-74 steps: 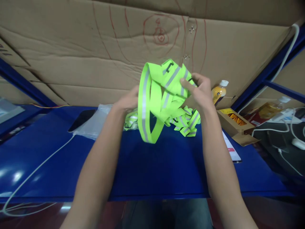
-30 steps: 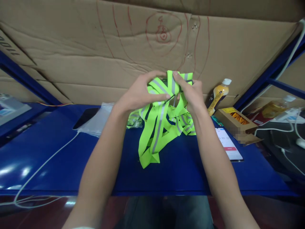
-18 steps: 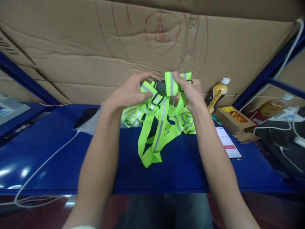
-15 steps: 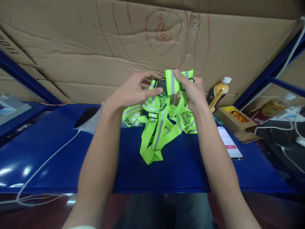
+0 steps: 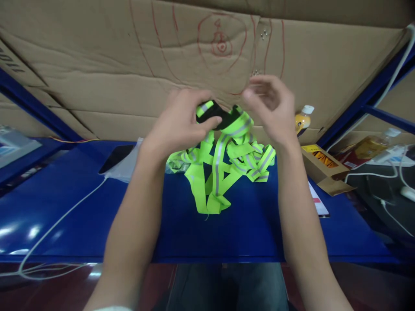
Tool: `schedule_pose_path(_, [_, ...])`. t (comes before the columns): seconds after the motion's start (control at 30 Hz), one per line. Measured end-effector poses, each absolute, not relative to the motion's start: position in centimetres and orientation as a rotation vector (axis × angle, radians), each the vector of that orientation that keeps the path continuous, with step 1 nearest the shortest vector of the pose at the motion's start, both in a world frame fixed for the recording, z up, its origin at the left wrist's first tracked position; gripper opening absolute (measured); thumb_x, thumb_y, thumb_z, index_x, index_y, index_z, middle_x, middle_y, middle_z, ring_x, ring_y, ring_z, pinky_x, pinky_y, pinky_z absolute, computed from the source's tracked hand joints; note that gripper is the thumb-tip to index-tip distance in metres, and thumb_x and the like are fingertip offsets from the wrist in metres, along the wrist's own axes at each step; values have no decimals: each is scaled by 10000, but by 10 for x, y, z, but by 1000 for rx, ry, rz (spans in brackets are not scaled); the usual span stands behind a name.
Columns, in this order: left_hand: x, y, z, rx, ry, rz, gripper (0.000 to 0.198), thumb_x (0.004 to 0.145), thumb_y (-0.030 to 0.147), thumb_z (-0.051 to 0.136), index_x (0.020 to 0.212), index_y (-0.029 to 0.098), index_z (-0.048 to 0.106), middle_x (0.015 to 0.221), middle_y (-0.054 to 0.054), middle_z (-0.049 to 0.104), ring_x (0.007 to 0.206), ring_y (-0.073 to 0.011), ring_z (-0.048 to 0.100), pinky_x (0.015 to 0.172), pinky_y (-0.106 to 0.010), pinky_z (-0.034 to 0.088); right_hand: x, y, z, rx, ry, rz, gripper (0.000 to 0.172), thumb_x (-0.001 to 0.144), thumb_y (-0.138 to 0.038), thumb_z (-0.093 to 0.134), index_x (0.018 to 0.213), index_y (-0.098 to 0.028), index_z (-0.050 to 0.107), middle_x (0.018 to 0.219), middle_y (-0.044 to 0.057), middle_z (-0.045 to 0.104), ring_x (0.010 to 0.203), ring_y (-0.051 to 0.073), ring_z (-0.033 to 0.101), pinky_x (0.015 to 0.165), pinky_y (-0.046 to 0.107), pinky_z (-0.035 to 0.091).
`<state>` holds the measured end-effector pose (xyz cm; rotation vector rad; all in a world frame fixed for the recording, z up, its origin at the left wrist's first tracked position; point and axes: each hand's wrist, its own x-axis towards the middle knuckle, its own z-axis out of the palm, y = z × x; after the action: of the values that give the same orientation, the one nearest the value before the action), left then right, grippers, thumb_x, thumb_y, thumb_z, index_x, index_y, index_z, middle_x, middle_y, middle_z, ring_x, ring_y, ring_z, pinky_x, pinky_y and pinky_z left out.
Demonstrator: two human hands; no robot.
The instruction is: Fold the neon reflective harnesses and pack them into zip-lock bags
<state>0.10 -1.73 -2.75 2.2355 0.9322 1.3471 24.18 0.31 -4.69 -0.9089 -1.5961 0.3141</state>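
A neon-yellow reflective strap harness with grey stripes hangs in a tangle above the blue table, its lower loops resting on the surface. My left hand is closed on the harness's upper end, where a black patch shows. My right hand is lifted just right of that end, blurred by motion, its fingers curled and apart from the straps. A second bundle of the same straps lies on the table under my right wrist.
A cardboard wall with red marker lines stands behind. A phone on a clear bag with a white cable lies at left. At right are an orange drink bottle, an open carton, another phone and cables.
My right hand has let go of the strap end and risen to the right. My left hand now holds the top of the harness alone, and the loops have settled lower.
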Motion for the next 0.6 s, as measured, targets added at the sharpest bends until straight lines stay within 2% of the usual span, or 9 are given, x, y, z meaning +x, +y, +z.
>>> schedule_pose_path(0.07, [3,-20,-27,2260,904,1287,203,800,356,910,865,242,755,918,-54,752,1113,-375,696,1084,-541,520,232,-10,-41,-901,-1846,405,560,762,-768,881,1057,-312,745,1094,59,779,1193,322,711,988,446,637])
schedule_pose_path(0.17, [-6,-13,-28,2171,823,1361,296,829,480,899,855,232,740,910,-45,734,933,-294,685,946,-508,549,232,-18,-39,-876,-1942,521,537,734,-736,917,955,-280,737,924,31,747,996,289,720,876,448,650])
schedule_pose_path(0.27, [-25,1,-29,1865,799,1543,336,793,472,903,780,244,656,759,-9,629,705,-197,587,754,-463,545,256,-10,-43,-885,-1923,582,373,797,-551,913,933,-246,745,816,25,711,765,217,663,738,411,610])
schedule_pose_path(0.33, [-35,6,-27,1659,821,1718,346,787,452,866,734,264,580,698,0,574,656,-183,558,677,-440,539,275,-2,-46,-970,-1882,423,246,807,-423,888,833,-229,737,705,12,657,646,180,582,698,411,581])
schedule_pose_path(0.37, [-37,7,-26,1589,828,1805,347,783,447,855,723,271,561,679,0,562,672,-194,585,663,-439,551,281,0,-47,-1006,-1838,346,240,802,-408,891,808,-230,730,685,9,643,632,176,568,709,420,584])
schedule_pose_path(0.43, [-36,5,-25,1556,819,1859,342,775,452,877,743,279,584,665,5,577,756,-224,671,687,-451,598,283,0,-45,-1000,-1744,286,288,814,-469,905,860,-242,734,747,24,684,708,200,634,778,439,612])
schedule_pose_path(0.5, [-28,0,-25,1662,770,1777,375,778,495,921,791,271,620,680,17,612,827,-244,725,730,-460,629,271,-6,-41,-907,-1702,338,407,839,-595,892,1034,-272,740,960,60,762,940,251,728,901,447,633])
schedule_pose_path(0.6, [-12,-11,-28,1905,728,1541,429,829,605,906,876,252,665,813,-6,711,866,-266,746,755,-455,626,240,-19,-36,-810,-1771,417,587,822,-733,859,1213,-322,707,1239,70,759,1234,301,710,1040,459,631])
